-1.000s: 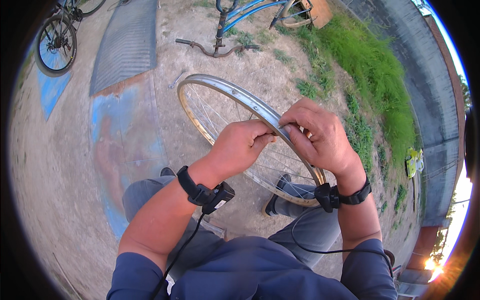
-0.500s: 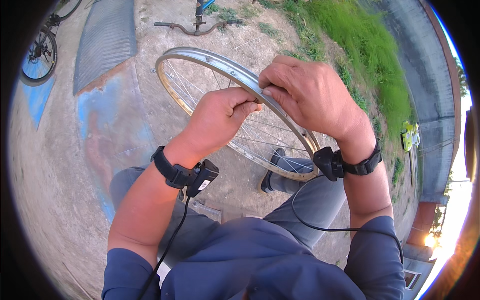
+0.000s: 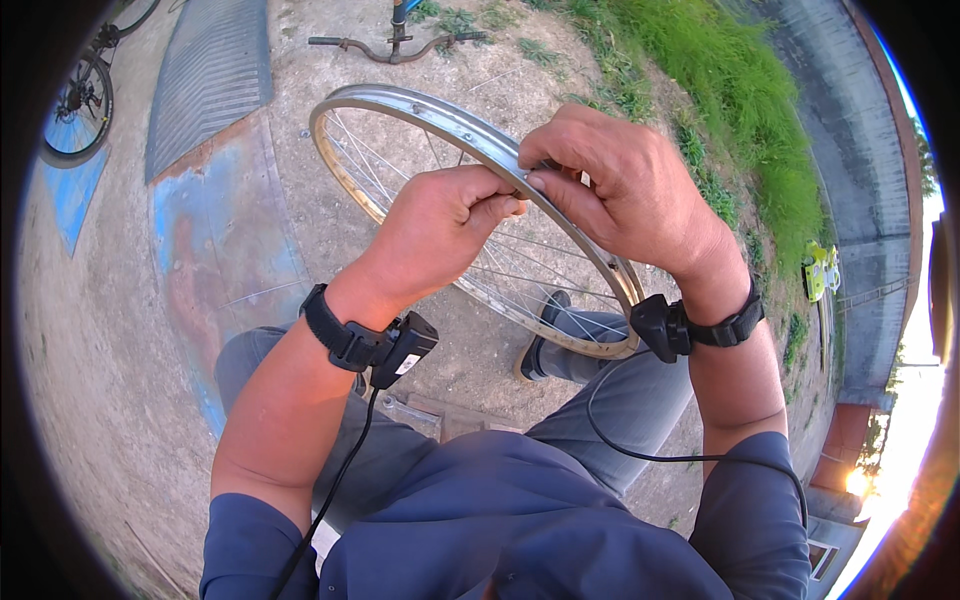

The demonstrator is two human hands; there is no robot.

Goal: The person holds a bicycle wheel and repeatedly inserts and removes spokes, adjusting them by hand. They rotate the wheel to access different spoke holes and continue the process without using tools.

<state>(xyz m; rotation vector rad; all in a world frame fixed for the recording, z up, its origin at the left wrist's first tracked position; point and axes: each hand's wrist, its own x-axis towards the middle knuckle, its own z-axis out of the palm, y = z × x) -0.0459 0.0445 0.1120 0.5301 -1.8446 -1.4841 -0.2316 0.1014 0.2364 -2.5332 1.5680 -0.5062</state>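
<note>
A bare bicycle wheel [image 3: 420,100], a metal rim with thin spokes and no tyre, stands tilted in front of me. Its lower right part is by my right leg. My left hand [image 3: 440,225] is closed at the inner side of the rim, thumb and forefinger pinched where a spoke would meet it; the fingertips partly hide what they grip. From the outer side, my right hand [image 3: 625,190] brings bent thumb and forefinger together against the rim, opposite the left. Anything small between those fingertips is hidden. Small holes show along the rim.
Beyond the wheel, handlebars [image 3: 395,50] lie on the dirt. A rusty blue-painted sheet [image 3: 230,220] and a corrugated sheet [image 3: 210,80] are at left, near another bicycle's wheel [image 3: 80,110]. A wrench [image 3: 408,408] lies between my legs. Grass [image 3: 730,110] borders a wall at right.
The rim's far side has risen slightly. My right fingers have shifted and arched a little at the rim; my left hand keeps its pinch.
</note>
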